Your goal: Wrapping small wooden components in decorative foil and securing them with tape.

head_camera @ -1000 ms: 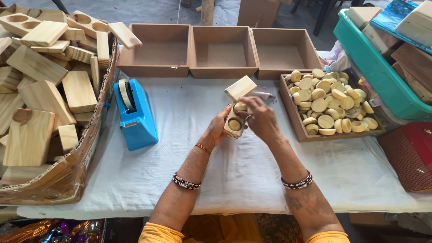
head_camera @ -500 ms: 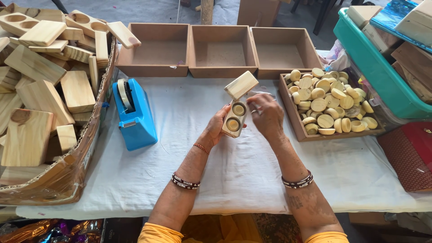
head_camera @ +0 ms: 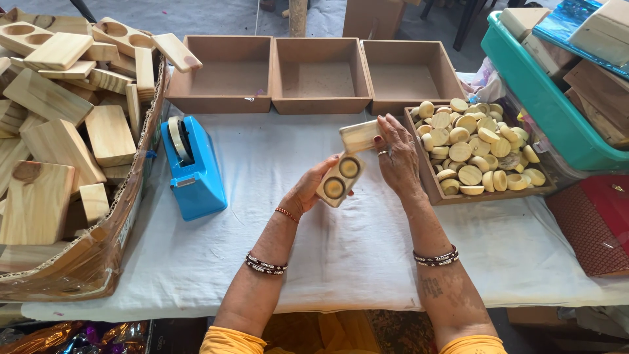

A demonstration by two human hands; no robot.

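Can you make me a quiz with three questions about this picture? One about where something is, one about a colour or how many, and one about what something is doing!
1. Where is the tape dispenser?
A. Beside the cardboard box of wooden blocks
B. Inside the green tub
C. In the tray of round pieces

2. How many brown wooden boxes sit in a row at the back?
A. Two
B. Three
C. Five

3. What is the left hand doing?
A. Lying flat on the cloth
B. Holding a wooden block with two filled holes
C. Pulling tape

Answers: 1 A, it stands next to the box; 2 B, three side by side; 3 B, the fingers wrap the block.
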